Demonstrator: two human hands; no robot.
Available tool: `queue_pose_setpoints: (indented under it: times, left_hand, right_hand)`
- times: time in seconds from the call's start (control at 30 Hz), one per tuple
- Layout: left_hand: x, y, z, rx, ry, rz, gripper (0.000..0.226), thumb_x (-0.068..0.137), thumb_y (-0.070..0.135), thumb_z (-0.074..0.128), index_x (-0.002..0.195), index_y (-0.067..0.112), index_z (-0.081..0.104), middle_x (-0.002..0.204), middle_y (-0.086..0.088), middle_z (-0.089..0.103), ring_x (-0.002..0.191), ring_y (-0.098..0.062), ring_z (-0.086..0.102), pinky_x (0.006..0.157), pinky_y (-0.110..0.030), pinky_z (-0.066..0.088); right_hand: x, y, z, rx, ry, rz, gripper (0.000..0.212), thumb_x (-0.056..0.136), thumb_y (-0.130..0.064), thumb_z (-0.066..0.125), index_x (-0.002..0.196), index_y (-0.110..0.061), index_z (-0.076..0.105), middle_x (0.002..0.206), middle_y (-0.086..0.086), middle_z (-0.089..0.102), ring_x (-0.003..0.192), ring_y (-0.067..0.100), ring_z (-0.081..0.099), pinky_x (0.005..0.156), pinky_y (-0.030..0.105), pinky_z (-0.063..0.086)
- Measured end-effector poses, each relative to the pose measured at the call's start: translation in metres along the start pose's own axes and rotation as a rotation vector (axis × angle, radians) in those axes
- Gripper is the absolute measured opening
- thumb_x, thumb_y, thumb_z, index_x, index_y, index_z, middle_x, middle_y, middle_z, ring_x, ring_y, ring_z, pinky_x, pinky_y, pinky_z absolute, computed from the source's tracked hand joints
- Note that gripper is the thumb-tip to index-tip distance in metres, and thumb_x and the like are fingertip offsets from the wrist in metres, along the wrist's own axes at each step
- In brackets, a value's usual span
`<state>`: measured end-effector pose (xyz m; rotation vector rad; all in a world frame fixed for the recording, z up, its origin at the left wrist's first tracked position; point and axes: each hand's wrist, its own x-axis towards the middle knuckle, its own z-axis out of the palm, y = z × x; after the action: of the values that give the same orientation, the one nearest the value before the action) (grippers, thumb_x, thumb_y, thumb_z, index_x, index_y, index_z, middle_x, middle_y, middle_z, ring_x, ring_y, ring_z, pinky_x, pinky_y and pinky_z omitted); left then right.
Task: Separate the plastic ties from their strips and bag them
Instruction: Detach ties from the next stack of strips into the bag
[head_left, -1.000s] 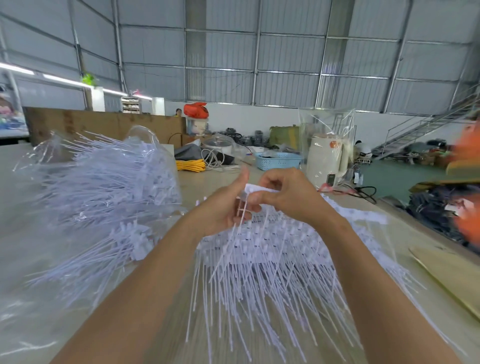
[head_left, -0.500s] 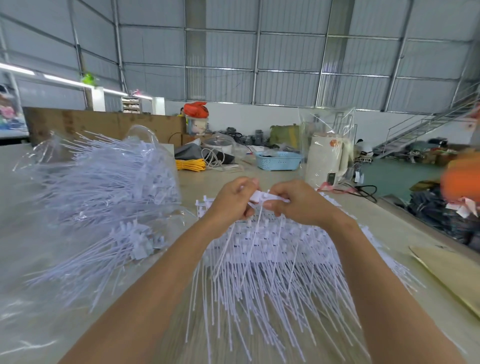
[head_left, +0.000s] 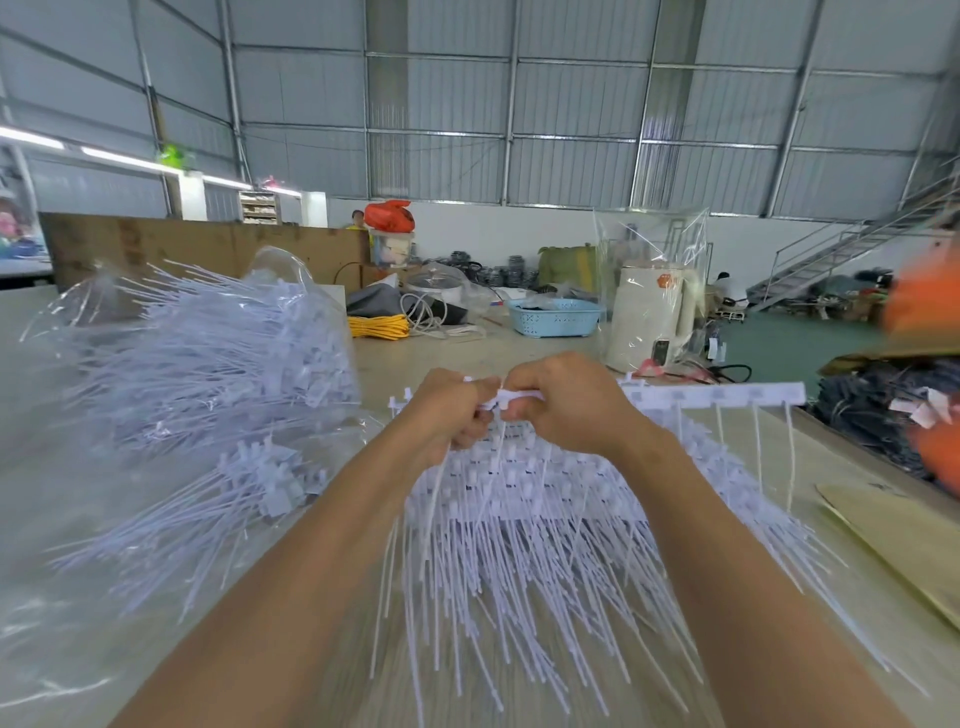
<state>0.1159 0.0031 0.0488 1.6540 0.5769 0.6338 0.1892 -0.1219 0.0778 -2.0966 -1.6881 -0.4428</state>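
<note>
A white plastic strip (head_left: 727, 394) runs out to the right of my hands, with a few ties still hanging from it. My right hand (head_left: 566, 402) grips the strip near its left end. My left hand (head_left: 447, 410) is curled round a bunch of loose white ties (head_left: 441, 483) that hang down from it, and its fingertips meet the strip's end. Both hands hover above a big pile of tie strips (head_left: 545, 519) on the table. To the left, a clear plastic bag (head_left: 208, 353) lies stuffed with separated ties.
A loose bundle of ties (head_left: 249, 493) lies in front of the bag. At the back stand yellow cable (head_left: 379, 326), a blue basket (head_left: 556, 317) and a wrapped white kettle (head_left: 649, 317). Cardboard (head_left: 893, 535) lies at the right table edge.
Both hands have dropped lower and moved slightly toward me. The strip now sticks out far to the right of my right hand, with its hanging ties in view.
</note>
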Motion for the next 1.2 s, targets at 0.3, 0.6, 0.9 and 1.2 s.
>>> queue_pose_setpoints:
  times: [0.3,0.6,0.9,1.2]
  left_hand:
    - [0.013,0.004,-0.047,-0.322,0.257,0.003,0.02,0.093,0.01,0.053,0.074,0.013,0.056,0.054,-0.002,0.06,0.031,-0.005,0.04,0.033,-0.012,0.029]
    - [-0.013,0.007,0.0,-0.28,-0.23,-0.002,0.021,0.094,0.03,0.055,0.088,0.011,0.061,0.06,0.0,0.054,0.038,-0.004,0.035,0.034,-0.015,0.023]
    - [-0.015,0.004,0.015,-0.187,-0.151,0.185,0.029,0.087,0.039,0.063,0.077,0.013,0.057,0.059,0.003,0.055,0.047,-0.008,0.044,0.041,-0.016,0.035]
    - [-0.012,-0.001,0.015,-0.195,-0.031,0.206,0.033,0.094,0.033,0.055,0.067,0.014,0.05,0.046,0.004,0.052,0.042,-0.009,0.045,0.04,-0.017,0.033]
  right_hand:
    - [-0.014,-0.016,-0.055,0.476,0.041,-0.045,0.015,0.084,-0.021,0.067,0.069,-0.023,0.065,0.055,-0.007,0.057,0.043,0.0,0.049,0.045,0.014,0.04]
    - [-0.012,-0.001,-0.038,0.623,0.059,0.06,0.013,0.071,-0.023,0.076,0.078,-0.02,0.065,0.066,-0.006,0.059,0.043,0.008,0.047,0.043,0.019,0.041]
    - [-0.004,0.017,-0.008,0.381,0.136,0.107,0.032,0.077,-0.025,0.075,0.099,-0.018,0.054,0.091,-0.003,0.053,0.069,0.001,0.046,0.066,0.019,0.043]
    - [-0.003,0.018,-0.004,0.278,-0.012,0.114,0.042,0.081,-0.04,0.068,0.077,0.0,0.055,0.063,-0.003,0.042,0.057,0.011,0.037,0.051,0.023,0.024]
